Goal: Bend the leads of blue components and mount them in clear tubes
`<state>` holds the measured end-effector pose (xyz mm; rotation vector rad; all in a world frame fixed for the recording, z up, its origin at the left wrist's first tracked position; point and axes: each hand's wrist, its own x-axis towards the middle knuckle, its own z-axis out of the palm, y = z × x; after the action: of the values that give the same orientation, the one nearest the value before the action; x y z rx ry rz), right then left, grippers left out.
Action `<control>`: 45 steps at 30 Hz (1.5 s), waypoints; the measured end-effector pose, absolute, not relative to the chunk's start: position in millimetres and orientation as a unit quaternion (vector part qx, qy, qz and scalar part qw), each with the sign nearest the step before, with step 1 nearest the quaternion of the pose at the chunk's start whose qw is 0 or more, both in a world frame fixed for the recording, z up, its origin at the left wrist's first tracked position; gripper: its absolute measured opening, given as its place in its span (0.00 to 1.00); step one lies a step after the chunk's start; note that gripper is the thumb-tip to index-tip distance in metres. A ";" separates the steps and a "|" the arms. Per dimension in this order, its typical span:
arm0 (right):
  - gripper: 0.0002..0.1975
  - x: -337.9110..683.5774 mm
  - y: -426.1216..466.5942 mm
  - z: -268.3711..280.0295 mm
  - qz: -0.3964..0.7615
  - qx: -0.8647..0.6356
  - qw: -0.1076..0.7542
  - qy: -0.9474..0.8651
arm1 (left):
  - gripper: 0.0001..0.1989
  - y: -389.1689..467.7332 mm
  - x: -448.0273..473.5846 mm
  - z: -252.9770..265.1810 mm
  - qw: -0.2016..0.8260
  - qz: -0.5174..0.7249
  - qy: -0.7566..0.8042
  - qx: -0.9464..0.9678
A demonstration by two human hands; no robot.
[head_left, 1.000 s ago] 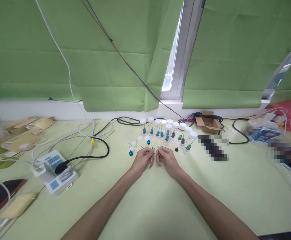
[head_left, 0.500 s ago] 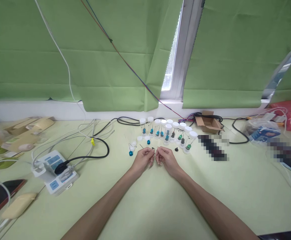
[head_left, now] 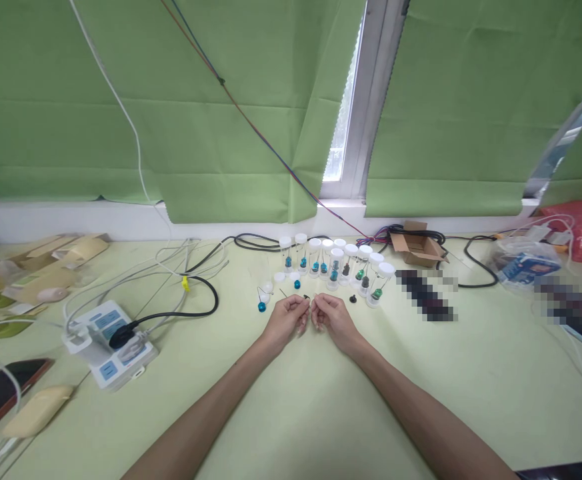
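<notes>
My left hand (head_left: 291, 316) and my right hand (head_left: 331, 316) rest close together at the middle of the table, fingertips nearly meeting. Both are closed in a pinch, thumb against forefinger. A small dark piece (head_left: 306, 297) shows by the left fingertips, and a thin rod (head_left: 283, 293) shows just behind that hand; what either pinch holds is too small to name. Beyond the hands stand several clear vials (head_left: 334, 271) with white caps, holding blue, green or dark pieces on thin stems. Left of them lie a blue piece (head_left: 261, 307) on a stem and another blue ball (head_left: 297, 284).
A small black part (head_left: 353, 299) lies right of my right hand. White caps (head_left: 279, 277) lie before the vials. An open cardboard box (head_left: 417, 248) stands behind right. At left are a power strip (head_left: 115, 340), tangled cables (head_left: 211, 293) and a phone (head_left: 5, 393).
</notes>
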<state>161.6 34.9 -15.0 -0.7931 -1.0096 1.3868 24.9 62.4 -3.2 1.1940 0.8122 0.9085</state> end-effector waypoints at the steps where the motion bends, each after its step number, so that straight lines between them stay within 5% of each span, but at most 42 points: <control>1: 0.18 161.7 35.0 -15.1 0.595 -0.340 0.585 -0.434 | 0.14 62.3 24.9 -2.9 0.657 0.402 0.359 0.527; 45: 0.18 161.6 29.0 -8.4 0.587 -0.329 0.574 -0.467 | 0.22 58.6 27.0 0.2 0.672 0.407 0.372 0.494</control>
<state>161.6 29.0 -8.4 -0.7702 -1.0940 1.3767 27.0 58.6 0.2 1.1127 0.8371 0.9167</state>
